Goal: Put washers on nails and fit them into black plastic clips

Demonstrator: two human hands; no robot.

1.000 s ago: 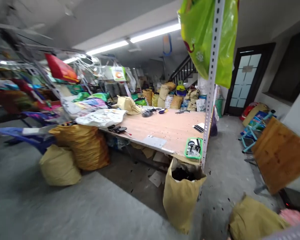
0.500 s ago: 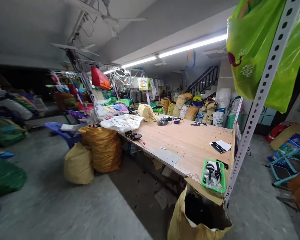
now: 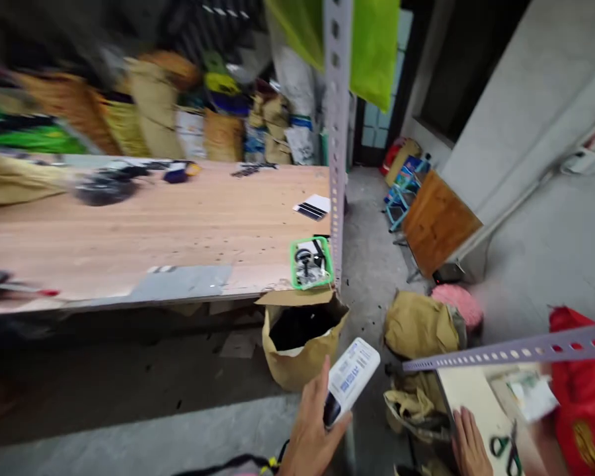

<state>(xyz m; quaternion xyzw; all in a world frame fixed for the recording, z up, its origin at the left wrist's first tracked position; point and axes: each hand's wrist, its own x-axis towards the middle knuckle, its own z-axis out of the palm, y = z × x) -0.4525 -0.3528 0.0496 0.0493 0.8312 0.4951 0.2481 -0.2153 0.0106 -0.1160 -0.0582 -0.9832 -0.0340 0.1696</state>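
My left hand [image 3: 311,423] grips a white container [image 3: 353,375] with blue print, a barcode and a dark lower end. Its exact kind is unclear. This container is tilted, in the air just in front of an open tan sack [image 3: 297,363] with black contents. Lower right, my right hand [image 3: 470,441] lies on the edge of a pale tabletop [image 3: 469,390], its fingers stretched out and holding nothing. Beside that hand are scissors [image 3: 512,453] with dark green handles. A clear bag with white paper [image 3: 531,395] lies farther back on this tabletop.
A long wooden table [image 3: 218,228] carries a green basket [image 3: 292,264] of small parts and a striped card [image 3: 313,206]. A perforated metal post [image 3: 336,132] stands at its corner. Sacks [image 3: 416,324] and a brown board [image 3: 441,221] line the right aisle. A red bag [image 3: 582,403] is far right.
The view has swung right and down, so the wooden table appears farther left. Both hands, the white container, the scissors and the pale tabletop now show; none was visible before.
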